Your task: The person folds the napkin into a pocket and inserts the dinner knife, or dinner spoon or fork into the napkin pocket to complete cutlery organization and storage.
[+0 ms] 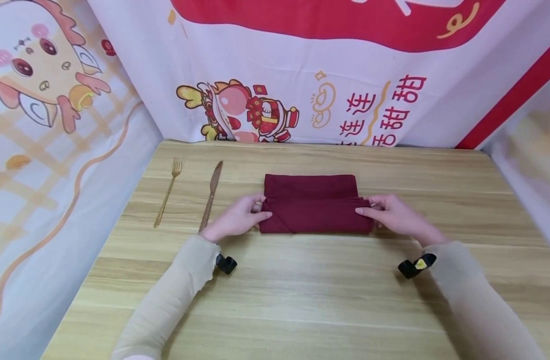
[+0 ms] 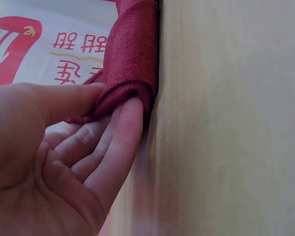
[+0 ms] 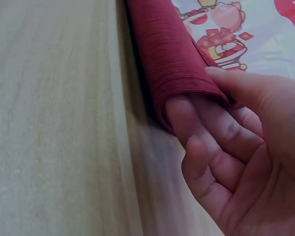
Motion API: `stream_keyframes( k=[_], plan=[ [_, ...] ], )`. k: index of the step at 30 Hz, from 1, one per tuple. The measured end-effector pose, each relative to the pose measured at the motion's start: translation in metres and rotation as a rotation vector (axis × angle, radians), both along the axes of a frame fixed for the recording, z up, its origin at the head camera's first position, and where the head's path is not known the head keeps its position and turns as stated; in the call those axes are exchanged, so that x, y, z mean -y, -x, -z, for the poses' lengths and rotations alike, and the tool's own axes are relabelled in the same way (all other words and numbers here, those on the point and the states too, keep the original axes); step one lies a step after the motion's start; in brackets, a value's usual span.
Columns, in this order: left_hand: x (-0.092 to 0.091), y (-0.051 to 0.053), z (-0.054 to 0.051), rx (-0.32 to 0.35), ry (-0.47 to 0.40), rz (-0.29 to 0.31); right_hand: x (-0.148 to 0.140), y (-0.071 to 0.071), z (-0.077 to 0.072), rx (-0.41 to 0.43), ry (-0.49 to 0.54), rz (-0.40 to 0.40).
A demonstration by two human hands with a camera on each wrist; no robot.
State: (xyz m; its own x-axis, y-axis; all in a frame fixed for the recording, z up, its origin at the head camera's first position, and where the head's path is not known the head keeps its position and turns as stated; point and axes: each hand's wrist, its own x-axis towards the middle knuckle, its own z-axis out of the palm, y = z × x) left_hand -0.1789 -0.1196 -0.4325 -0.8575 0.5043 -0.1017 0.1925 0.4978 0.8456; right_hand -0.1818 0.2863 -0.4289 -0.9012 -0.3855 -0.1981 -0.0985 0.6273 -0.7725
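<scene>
Fork (image 1: 167, 194) and knife (image 1: 211, 192) lie toward 9 o'clock of the cloth (image 1: 317, 215), the fork farther out, both pointing roughly to 1 o'clock; the knife's near end runs up to the left wrist, and whether the two touch cannot be told. A printed sheet (image 1: 275, 55) hangs at 12 o'clock, along the far edge of the surface (image 1: 311, 295). The cloth is on the surface between the left hand (image 1: 240, 217) and the right hand (image 1: 392, 212), which grip its ends at 9 and 3 o'clock. On each hand the fingers are narrowed round the fabric, thumb over the roll and one or more other fingers inside its open end. Dark red and finely ribbed, the cloth forms a flattened roll, with a flat rectangular panel reaching toward 12 o'clock and a slanting fold at about 8 o'clock. Pale wood grain streaks the surface; the fork is slim and golden, the knife coppery.
</scene>
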Motion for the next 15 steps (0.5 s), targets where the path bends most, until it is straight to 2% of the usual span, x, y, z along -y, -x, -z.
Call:
stream_keyframes(
  k=[3,8,12,15],
  plan=[
    [-0.003,0.001,-0.002,0.052,0.012,-0.045,0.003,0.005,0.003,0.016,0.007,0.02],
    [-0.003,0.002,-0.005,0.102,0.024,-0.112,0.006,0.012,0.008,0.018,0.029,0.045],
    [-0.004,0.003,-0.005,0.096,0.052,-0.115,0.007,0.016,0.013,-0.029,-0.014,0.048],
    [-0.005,0.002,-0.007,0.047,0.111,-0.1,0.009,0.018,0.017,-0.088,-0.065,0.059]
  ],
)
